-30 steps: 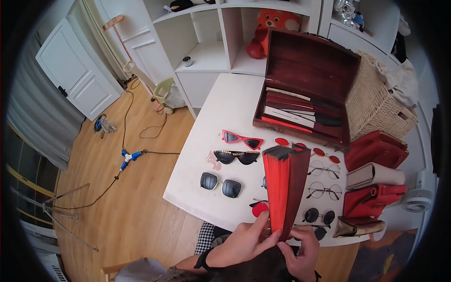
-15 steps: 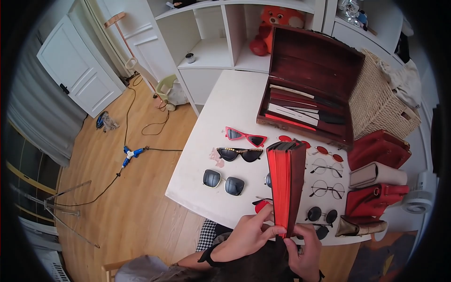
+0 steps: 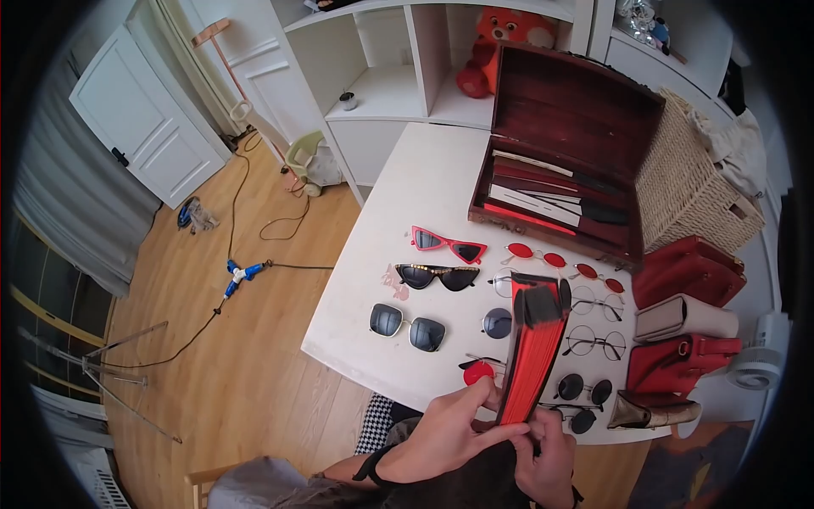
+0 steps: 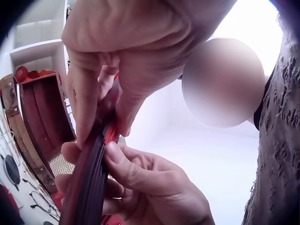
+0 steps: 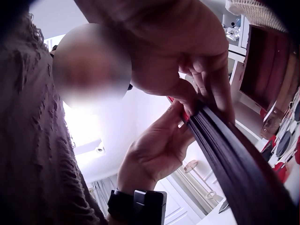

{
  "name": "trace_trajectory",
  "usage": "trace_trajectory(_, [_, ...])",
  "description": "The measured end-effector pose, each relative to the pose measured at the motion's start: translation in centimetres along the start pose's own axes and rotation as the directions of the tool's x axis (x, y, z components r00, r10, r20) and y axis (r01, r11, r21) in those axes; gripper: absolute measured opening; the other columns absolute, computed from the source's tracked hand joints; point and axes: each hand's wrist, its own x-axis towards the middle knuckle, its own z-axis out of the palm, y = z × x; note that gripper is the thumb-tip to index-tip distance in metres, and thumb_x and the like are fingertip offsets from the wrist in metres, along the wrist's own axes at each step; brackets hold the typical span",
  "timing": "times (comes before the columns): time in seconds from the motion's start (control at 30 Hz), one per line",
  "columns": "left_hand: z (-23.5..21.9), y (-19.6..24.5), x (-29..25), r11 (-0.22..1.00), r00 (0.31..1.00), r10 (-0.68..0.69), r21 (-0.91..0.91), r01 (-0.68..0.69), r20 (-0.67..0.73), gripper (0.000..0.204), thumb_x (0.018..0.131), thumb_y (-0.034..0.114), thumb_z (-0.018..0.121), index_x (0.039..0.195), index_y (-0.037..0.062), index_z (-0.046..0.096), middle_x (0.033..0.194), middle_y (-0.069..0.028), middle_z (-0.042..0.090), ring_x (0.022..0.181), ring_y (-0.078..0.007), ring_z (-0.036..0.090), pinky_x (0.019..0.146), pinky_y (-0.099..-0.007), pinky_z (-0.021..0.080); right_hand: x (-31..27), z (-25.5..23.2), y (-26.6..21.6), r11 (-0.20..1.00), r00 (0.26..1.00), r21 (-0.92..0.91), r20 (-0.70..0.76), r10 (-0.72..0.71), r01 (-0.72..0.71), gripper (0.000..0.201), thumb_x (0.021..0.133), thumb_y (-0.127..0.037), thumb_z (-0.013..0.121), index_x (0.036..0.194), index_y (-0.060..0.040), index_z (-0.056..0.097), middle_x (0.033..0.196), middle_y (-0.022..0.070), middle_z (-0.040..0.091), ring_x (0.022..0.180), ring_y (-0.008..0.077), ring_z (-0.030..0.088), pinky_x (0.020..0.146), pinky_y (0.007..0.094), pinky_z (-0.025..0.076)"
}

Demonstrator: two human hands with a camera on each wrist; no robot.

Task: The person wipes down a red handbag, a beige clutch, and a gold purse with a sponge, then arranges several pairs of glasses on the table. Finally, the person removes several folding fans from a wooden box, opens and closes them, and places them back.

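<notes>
In the head view a folded hand fan [image 3: 536, 365] with a red pleated leaf and dark outer sticks stands upright over the table, its dark end uppermost. Its lower end is held between my two hands. My left hand [image 3: 441, 437] pinches it from the left, thumb along the front. On the other side, my right hand [image 3: 547, 462] grips the same end with thumb and curled fingers. Dark stacked ribs [image 5: 218, 145] show in the right wrist view. Behind the fan lie round sunglasses [image 3: 497, 322] and red-lensed glasses [image 3: 478, 371], partly covered by it.
On the white table [image 3: 356, 314] several more glasses lie in rows, including square sunglasses [image 3: 407, 327]. An open wooden case [image 3: 577, 110] holding folded fans stands at the back. Handbags [image 3: 687, 271] line the right edge beside a woven basket [image 3: 695, 187].
The fan's upper end has tipped and turned right, showing more of its dark top edge. Both hands keep their hold and have shifted slightly right in view.
</notes>
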Motion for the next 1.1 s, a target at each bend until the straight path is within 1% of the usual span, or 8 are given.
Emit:
trace_trajectory(0.27, [-1.3,-0.6,0.6,0.996,0.987,-0.057,-0.059,0.066,0.15,0.047,0.084,0.024,0.077,0.117,-0.0011,0.055,0.102,-0.0145,0.069,0.086,-0.024,0.071,0.069,-0.0335,0.061,0.4,-1.2,0.1,0.999,0.991,-0.034,0.128,0.043,-0.039,0.03,0.094,-0.011,0.061,0.12,0.0003,0.051,0.096,0.0215,0.07,0.091,0.0327,0.07,0.073,0.034,0.053])
trace_trajectory(0.33, [-1.8,-2.3,0.4,0.99,0.986,0.128,-0.075,-0.12,0.107,0.041,0.083,0.026,0.078,0.111,0.0003,0.062,0.094,-0.0142,0.071,0.079,-0.0248,0.071,0.069,-0.0341,0.058,0.6,-1.2,0.0,0.998,0.984,-0.053,0.171,0.043,-0.034,0.031,0.094,-0.012,0.062,0.12,-0.0002,0.051,0.095,0.0207,0.07,0.09,0.0321,0.071,0.072,0.0337,0.053])
trace_trajectory(0.53, [-1.9,-0.9,-0.3,0.976,0.976,0.215,0.02,-0.216,0.039,0.037,0.081,0.023,0.08,0.108,0.0012,0.066,0.087,-0.0133,0.071,0.075,-0.0243,0.071,0.07,-0.033,0.057,0.8,-0.2,-0.5,0.993,0.992,-0.015,0.061,-0.112,0.113,0.029,0.091,-0.017,0.07,0.107,0.0014,0.056,0.085,0.021,0.067,0.072,0.0297,0.068,0.062,0.0316,0.05])
trace_trajectory(0.7, [-2.4,-0.5,-0.4,0.964,0.964,0.267,0.016,-0.267,-0.004,0.04,0.08,0.019,0.08,0.112,0.0012,0.065,0.097,-0.013,0.069,0.08,-0.0228,0.07,0.074,-0.0324,0.058,0.9,-0.1,-0.7,0.987,0.992,0.117,0.047,-0.117,0.111,0.027,0.089,-0.017,0.072,0.098,0.0017,0.056,0.073,0.0159,0.059,0.056,0.0197,0.051,0.054,0.0305,0.042])
trace_trajectory(0.87, [-2.8,-1.1,-0.7,0.946,0.948,0.317,0.064,-0.317,0.008,0.041,0.084,0.015,0.077,0.119,0.0015,0.061,0.112,-0.0144,0.066,0.09,-0.0226,0.071,0.08,-0.0315,0.058,1.1,0.0,-0.5,0.983,0.991,0.124,0.016,-0.136,0.133,0.025,0.087,-0.012,0.074,0.101,0.0014,0.058,0.077,0.012,0.062,0.064,0.0186,0.059,0.061,0.0286,0.048])
trace_trajectory(0.93, [-2.7,-0.5,-1.1,0.987,0.99,0.132,-0.104,-0.125,0.055,0.044,0.086,0.013,0.074,0.125,0.0001,0.057,0.116,-0.0163,0.065,0.098,-0.0234,0.07,0.082,-0.0308,0.057,0.9,0.5,0.1,0.977,0.993,0.173,-0.006,-0.122,0.121,0.025,0.086,-0.01,0.074,0.102,0.0016,0.059,0.081,0.011,0.063,0.068,0.0187,0.062,0.064,0.0281,0.049])
trace_trajectory(1.0, [-2.3,-0.1,-1.2,0.992,0.993,0.101,-0.085,-0.095,0.064,0.046,0.087,0.012,0.073,0.127,-0.0006,0.055,0.116,-0.0172,0.065,0.101,-0.0238,0.07,0.082,-0.0304,0.057,0.6,1.1,0.8,0.948,0.995,0.31,-0.08,-0.053,0.075,0.032,0.08,-0.001,0.075,0.107,0.0053,0.059,0.092,0.0137,0.069,0.084,0.0187,0.07,0.077,0.0293,0.056])
trace_trajectory(1.1, [-2.2,0.2,-1.2,0.99,0.988,0.142,0.005,-0.143,0.063,0.048,0.086,0.011,0.072,0.128,-0.0039,0.053,0.113,-0.0179,0.066,0.104,-0.0242,0.069,0.082,-0.0296,0.057,0.8,1.2,1.2,0.96,0.985,0.227,-0.094,-0.147,0.165,0.027,0.081,-0.001,0.075,0.103,0.0063,0.061,0.09,0.0128,0.07,0.081,0.0181,0.07,0.076,0.03,0.057])
